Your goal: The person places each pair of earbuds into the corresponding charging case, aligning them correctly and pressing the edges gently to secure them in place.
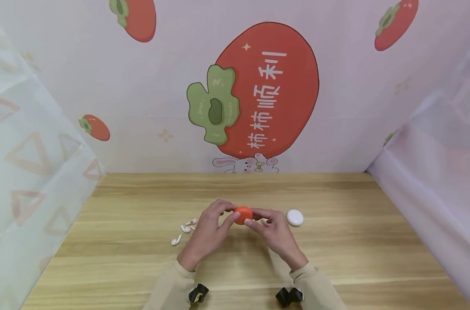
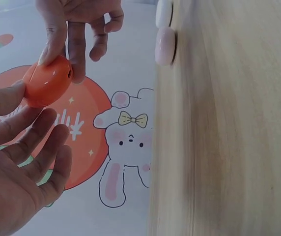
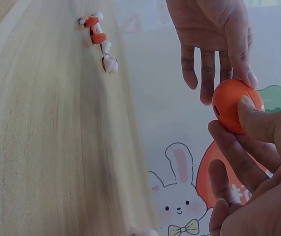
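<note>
A round, glossy orange earbud charging case is held above the table between both hands. My left hand pinches its left side with thumb and fingers, the other fingers spread loosely. From the right, my right hand pinches it too, thumb at the near side. The case looks closed in both wrist views, with a small dark port on its underside. Beside the right hand, and partly hidden by it in the head view, lies a pink case. A white round case lies further right.
Several loose earbuds lie left of the left hand: a white earbud nearest, with orange earbuds and pale pink ones in the right wrist view. The wooden table meets a printed backdrop behind.
</note>
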`<state>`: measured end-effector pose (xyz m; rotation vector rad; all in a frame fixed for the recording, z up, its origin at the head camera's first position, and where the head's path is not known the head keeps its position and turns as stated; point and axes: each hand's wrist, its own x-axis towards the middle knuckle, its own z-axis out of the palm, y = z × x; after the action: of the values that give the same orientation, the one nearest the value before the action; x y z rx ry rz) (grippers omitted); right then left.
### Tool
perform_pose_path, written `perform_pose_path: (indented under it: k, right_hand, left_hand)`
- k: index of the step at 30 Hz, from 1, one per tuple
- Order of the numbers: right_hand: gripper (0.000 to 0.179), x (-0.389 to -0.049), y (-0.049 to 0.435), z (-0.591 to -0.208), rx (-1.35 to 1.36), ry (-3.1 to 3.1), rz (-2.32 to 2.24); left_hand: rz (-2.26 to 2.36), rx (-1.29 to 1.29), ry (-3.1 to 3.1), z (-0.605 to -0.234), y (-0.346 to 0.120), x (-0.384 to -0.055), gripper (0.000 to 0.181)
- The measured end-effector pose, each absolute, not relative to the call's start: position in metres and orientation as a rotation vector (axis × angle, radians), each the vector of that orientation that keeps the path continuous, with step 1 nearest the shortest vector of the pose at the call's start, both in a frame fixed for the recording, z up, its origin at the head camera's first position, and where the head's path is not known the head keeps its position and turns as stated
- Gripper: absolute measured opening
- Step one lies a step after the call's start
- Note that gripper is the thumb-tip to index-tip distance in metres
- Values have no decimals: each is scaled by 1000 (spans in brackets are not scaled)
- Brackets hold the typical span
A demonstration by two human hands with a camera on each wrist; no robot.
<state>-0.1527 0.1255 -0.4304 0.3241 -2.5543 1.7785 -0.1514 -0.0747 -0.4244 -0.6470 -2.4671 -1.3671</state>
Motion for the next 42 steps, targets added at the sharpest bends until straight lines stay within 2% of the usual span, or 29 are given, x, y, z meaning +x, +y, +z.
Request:
perform_pose_path:
  k: [19, 42]
  right_hand:
    - [24, -153, 122, -431, 379, -2539, 1794]
    - [26, -152, 124, -427, 386, -2567, 1707]
  left_hand:
    - [-1535, -547, -2412, -423, -75, -150, 22]
    - [-1637, -463, -2465, -425, -75, -154, 35]
